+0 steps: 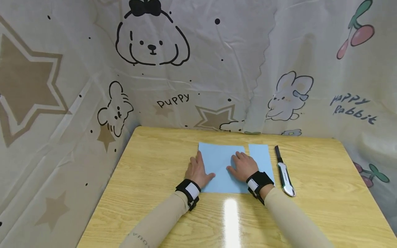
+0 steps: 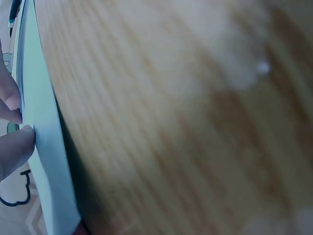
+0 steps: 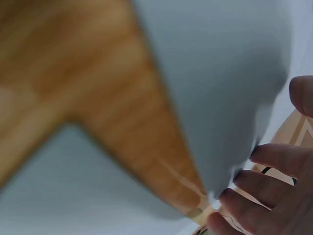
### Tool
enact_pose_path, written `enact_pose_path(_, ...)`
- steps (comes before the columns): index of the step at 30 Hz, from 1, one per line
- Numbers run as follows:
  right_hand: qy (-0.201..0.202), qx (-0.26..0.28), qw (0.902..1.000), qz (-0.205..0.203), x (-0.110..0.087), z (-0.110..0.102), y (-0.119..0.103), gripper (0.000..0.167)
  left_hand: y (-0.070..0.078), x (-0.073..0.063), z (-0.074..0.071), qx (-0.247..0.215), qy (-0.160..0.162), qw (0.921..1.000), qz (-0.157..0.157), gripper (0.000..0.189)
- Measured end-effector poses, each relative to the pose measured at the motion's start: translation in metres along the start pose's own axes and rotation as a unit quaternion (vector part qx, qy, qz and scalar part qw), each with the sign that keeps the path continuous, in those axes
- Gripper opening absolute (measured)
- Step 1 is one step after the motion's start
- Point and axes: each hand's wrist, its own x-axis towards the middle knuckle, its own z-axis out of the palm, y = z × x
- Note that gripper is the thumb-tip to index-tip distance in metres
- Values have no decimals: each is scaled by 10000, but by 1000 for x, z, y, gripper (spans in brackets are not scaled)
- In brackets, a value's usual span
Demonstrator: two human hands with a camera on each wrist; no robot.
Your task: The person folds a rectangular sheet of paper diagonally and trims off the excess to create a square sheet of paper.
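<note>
A larger light-blue sheet of paper (image 1: pixel 220 181) lies flat on the table, and a narrower blue paper strip (image 1: pixel 261 155) sits just to its right with a thin gap between. My left hand (image 1: pixel 197 171) rests at the sheet's left edge, fingers extended and thumb over the paper. In the left wrist view its fingertips touch the blue paper (image 2: pixel 46 122). The right hand (image 1: pixel 244 166) lies on the right part of the sheet with fingers spread. In the right wrist view its fingers (image 3: pixel 283 159) reach along the paper's edge. A utility knife (image 1: pixel 285 175) lies right of the strip.
The wooden table (image 1: pixel 149 162) has a back edge that meets a hanging cloth (image 1: pixel 204 79) printed with cartoon animals and stars. Both wrists wear black straps. A bright light reflection (image 1: pixel 231 220) shows on the tabletop in front of the sheet.
</note>
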Motion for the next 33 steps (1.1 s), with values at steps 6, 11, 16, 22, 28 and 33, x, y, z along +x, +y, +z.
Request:
enact_pose_path(6, 117, -120, 9998, 81, 4, 0, -1, 51, 25, -8, -10, 1752, -415, 9664, 1834, 74)
enact_pose_path(11, -83, -68, 9998, 138, 5, 2, -5, 53, 37, -13, -2, 1889, -1402, 9324, 2745, 68)
enact_pose_path(16, -144, -97, 9998, 69, 4, 2, -8, 53, 36, -14, 7, 2198, -1521, 9235, 2752, 69)
enact_pose_path(22, -151, -229, 9992, -277, -6, -4, -9, 48, 38, -11, 7, 1991, -1308, 9316, 2744, 63)
enact_pose_path(28, 106, -259, 9986, -455, -10, -7, -13, 45, 41, -8, 2, 1917, -1151, 9356, 2731, 59)
enact_pose_path(33, -133, -69, 9994, -306, -11, -4, -19, 46, 34, -17, 1, 1848, -1213, 9298, 2942, 61)
